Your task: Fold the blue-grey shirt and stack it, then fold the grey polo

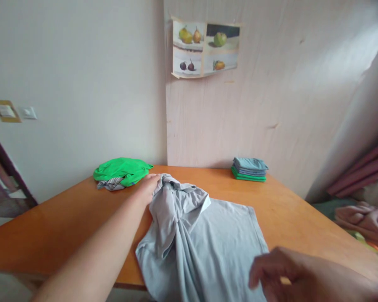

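Observation:
A light grey T-shirt (pixel 208 235) lies crumpled on the orange wooden table (pixel 63 218), its left half bunched into folds. My left hand (pixel 148 187) reaches across the table and grips the shirt's far upper corner near the collar. My right hand (pixel 283 272) hovers low at the right above the shirt's near edge; it is blurred, with fingers curled downward and nothing visibly in them.
A heap of green and grey-striped clothes (pixel 121 171) sits at the table's back left. A neat stack of folded blue and green clothes (pixel 250 169) stands at the back right. Pink fabric (pixel 362 220) lies beyond the right edge. A fruit picture (pixel 205 47) hangs on the wall.

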`<state>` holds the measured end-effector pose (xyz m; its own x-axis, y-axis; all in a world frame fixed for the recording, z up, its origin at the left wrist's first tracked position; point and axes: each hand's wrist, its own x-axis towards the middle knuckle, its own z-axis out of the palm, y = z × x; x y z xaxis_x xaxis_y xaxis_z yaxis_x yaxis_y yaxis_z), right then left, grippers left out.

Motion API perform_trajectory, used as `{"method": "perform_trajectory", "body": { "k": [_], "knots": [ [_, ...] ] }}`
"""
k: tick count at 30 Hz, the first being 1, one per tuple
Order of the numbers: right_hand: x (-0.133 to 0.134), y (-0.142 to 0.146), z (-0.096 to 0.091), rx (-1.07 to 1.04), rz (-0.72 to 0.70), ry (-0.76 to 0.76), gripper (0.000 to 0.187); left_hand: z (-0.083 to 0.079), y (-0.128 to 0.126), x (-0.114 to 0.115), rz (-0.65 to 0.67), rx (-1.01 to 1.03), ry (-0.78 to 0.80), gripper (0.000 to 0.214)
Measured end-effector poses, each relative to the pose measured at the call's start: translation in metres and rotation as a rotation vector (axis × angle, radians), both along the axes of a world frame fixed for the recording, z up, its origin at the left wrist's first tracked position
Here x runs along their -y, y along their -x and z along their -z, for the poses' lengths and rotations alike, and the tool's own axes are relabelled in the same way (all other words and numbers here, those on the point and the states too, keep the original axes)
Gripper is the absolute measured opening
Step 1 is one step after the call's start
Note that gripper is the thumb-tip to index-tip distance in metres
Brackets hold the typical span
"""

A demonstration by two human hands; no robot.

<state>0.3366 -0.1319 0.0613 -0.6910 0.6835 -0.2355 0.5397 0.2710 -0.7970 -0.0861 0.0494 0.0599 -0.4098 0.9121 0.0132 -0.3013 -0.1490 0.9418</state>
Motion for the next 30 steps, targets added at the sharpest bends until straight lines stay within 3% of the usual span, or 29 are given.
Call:
{"method": "perform_trajectory", "body": {
  "k": [3,5,8,10,12,15,18,22,25,27,30],
  "knots": [
    [-0.045,0.032,0.007,-0.074,0.108,-0.190,0.032,0.011,-0.025,0.034,-0.123,-0.179,-0.043,0.020],
    [-0.084,0.048,0.022,-0.037,0.221,-0.418,0.030,0.023,-0.043,0.073,-0.150,-0.548,-0.118,0.023],
    [-0.131,0.061,0.046,0.219,0.331,-0.688,0.035,0.046,-0.066,0.137,0.030,-0.808,-0.188,0.023],
    [-0.148,0.065,0.055,0.384,0.356,-0.743,0.041,0.059,-0.072,0.168,0.112,-0.941,-0.199,0.031],
    [-0.154,0.064,0.058,0.477,0.369,-0.743,0.034,0.066,-0.067,0.183,0.172,-1.037,-0.161,0.048],
    [-0.147,0.052,0.055,0.523,0.373,-0.704,0.025,0.066,-0.046,0.179,0.289,-1.153,-0.100,0.064],
    [-0.120,0.027,0.051,0.529,0.323,-0.634,0.016,0.059,-0.019,0.162,0.391,-1.175,-0.104,0.067],
    [-0.062,-0.017,0.043,0.470,0.241,-0.485,0.016,0.055,0.015,0.147,0.346,-1.039,-0.063,0.069],
    [-0.025,-0.042,0.030,0.486,0.245,-0.308,0.009,0.058,0.030,0.139,0.330,-0.966,-0.054,0.058],
    [-0.016,-0.051,0.021,0.473,0.259,-0.213,0.008,0.060,0.034,0.133,0.306,-0.961,-0.071,0.047],
    [-0.033,-0.049,0.016,0.300,0.295,-0.160,0.019,0.061,0.033,0.124,0.227,-0.976,-0.101,0.038]
  ]
}}
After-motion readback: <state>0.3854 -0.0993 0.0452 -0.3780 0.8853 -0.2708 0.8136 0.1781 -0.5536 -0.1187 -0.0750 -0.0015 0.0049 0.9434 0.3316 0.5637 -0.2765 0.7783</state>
